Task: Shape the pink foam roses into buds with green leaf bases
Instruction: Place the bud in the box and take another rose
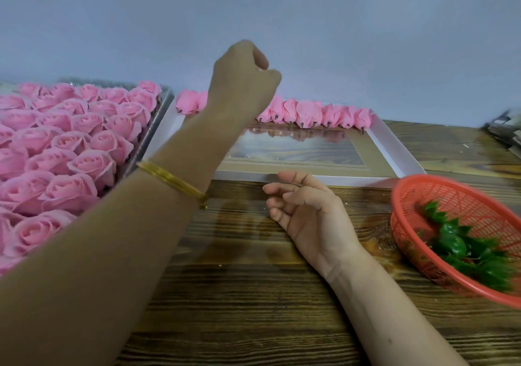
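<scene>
Left hand [245, 78] is reaching forward above the far edge of the shallow white box [394, 151]. It is seen from the back with fingers curled under; whether it is gripping anything cannot be told. A gold bangle [172, 179] is sitting on that forearm.

Right hand [307, 210] is resting on the wooden table [253, 295] just in front of the box, fingers loosely curled and holding nothing.

A row of pink buds [310, 115] is lying along the box's far edge against the wall [338, 27], partly hidden by the left hand. Open pink foam roses [70, 146] are packing a clear tray [158, 117] at far left. At right, a red plastic basket [451, 191] is holding green leaf bases [456, 244].
</scene>
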A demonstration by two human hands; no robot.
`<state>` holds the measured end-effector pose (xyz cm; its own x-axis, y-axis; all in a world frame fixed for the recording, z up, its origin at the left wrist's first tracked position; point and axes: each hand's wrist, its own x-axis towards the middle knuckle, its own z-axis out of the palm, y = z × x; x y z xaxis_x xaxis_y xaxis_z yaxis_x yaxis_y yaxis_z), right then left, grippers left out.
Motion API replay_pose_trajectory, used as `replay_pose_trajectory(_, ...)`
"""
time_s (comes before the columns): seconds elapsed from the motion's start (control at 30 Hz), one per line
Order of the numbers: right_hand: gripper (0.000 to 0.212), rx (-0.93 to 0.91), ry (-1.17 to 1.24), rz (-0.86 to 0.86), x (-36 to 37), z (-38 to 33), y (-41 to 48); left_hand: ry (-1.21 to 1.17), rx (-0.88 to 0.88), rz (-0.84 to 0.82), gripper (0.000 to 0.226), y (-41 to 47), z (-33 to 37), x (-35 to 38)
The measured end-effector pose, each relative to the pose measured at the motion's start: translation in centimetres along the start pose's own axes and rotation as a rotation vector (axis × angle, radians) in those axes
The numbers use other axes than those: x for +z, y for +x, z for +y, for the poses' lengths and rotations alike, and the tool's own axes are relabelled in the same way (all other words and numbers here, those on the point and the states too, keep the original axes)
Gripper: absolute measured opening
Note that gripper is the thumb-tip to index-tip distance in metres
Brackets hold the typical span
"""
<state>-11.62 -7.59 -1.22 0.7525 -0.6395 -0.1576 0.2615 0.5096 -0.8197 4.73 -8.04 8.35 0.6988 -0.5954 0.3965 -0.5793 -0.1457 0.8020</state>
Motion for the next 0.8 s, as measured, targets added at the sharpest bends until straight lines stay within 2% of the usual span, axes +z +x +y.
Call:
replay_pose_trajectory(0.17,0.043,-0.001,0.015,0.012,0.1,-0.2,-0.1,-0.201,-0.081,0.004,0.015,-4.4,-1.1,-0.2)
replay_pose_trajectory(0.27,0.042,-0.005,0.014,0.017,0.2,-0.2,-0.2,-0.276,-0.07,-0.021,0.011,-6.9,-1.8,0.2)
replay_pose_trajectory(0.43,0.03,-0.018,0.005,0.012,0.5,-0.2,-0.3,-0.313,-0.081,-0.005,0.018,-9.9,-3.7,1.0)
replay_pose_trajectory(0.8,0.023,-0.07,-0.002,0.061,0.5,-0.1,-0.6,-0.345,-0.134,-0.011,0.027,-10.6,-5.1,1.5)
